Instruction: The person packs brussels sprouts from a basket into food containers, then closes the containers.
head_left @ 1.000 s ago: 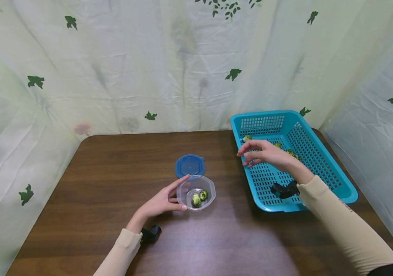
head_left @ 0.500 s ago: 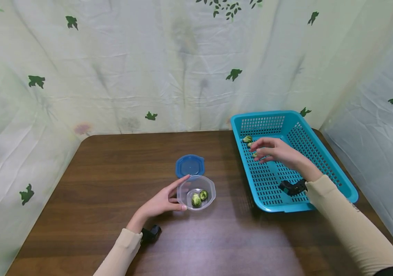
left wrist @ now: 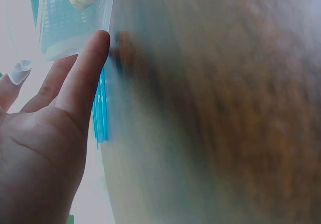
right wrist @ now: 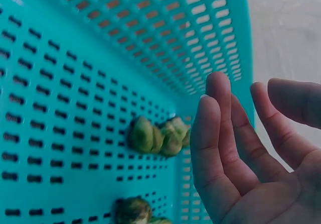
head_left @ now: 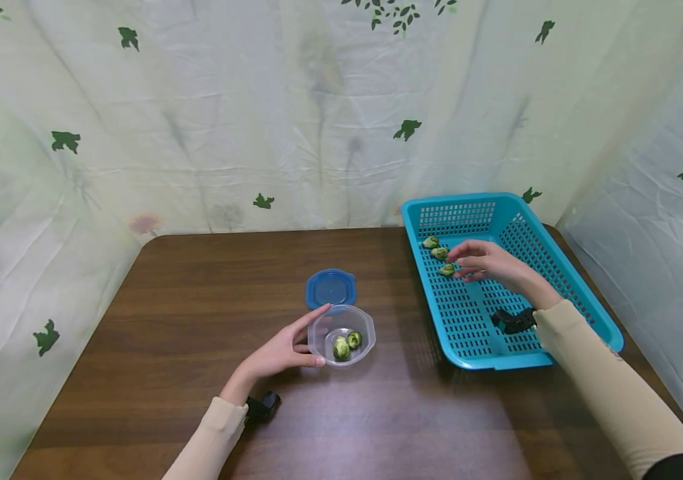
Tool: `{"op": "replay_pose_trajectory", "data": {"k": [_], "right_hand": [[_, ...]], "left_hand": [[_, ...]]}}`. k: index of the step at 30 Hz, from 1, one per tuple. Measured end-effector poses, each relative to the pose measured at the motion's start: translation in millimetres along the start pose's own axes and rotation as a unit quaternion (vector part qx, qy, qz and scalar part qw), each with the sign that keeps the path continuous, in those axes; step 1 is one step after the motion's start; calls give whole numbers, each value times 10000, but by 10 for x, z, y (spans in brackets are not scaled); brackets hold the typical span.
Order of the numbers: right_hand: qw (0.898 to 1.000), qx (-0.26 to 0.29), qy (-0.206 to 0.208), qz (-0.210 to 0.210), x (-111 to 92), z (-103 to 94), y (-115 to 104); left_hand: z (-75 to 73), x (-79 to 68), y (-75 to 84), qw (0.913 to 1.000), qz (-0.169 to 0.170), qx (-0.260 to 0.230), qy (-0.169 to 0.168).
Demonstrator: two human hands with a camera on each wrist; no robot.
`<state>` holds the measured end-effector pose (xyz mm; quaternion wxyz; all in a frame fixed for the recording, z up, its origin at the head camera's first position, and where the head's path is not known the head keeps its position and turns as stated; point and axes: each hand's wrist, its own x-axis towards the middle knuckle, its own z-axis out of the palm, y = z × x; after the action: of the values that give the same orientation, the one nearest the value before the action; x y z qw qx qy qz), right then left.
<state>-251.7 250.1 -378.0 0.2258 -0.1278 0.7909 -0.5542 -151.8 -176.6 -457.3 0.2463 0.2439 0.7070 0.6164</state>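
Note:
My left hand (head_left: 286, 345) grips the near-left side of a clear plastic container (head_left: 368, 329), thumb in front and fingers behind. Two Brussels sprouts (head_left: 342, 348) lie in its bottom. In the left wrist view, my fingers (left wrist: 83, 78) touch the container's wall. My right hand (head_left: 491, 263) hovers over a blue plastic basket (head_left: 467, 320), fingers loosely bent, holding nothing. Beside its fingertips, on the basket's left side, are several Brussels sprouts (head_left: 440, 253). The right wrist view shows sprouts (right wrist: 142, 134) on the perforated floor, apart from my fingers; my palm hides part of the basket.
A blue lid (head_left: 330, 288) lies flat just behind the container. The basket stands at the right on a brown wooden table (head_left: 215, 280). Curtains with a leaf print (head_left: 317, 133) hang behind and on both sides. A black band (head_left: 512, 321) is on my right wrist.
My right hand has drawn back to the right, from above the basket's left rim to over its inside, uncovering sprouts there. My left hand and the container have stayed in place.

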Motion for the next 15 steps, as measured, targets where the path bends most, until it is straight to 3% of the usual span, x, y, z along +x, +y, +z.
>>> {"op": "replay_pose_trajectory", "data": {"k": [15], "right_hand": [[9989,-98,-43,465,128,-112,238]], "left_hand": [[9,-3,18,10000,-63,22,21]]}}
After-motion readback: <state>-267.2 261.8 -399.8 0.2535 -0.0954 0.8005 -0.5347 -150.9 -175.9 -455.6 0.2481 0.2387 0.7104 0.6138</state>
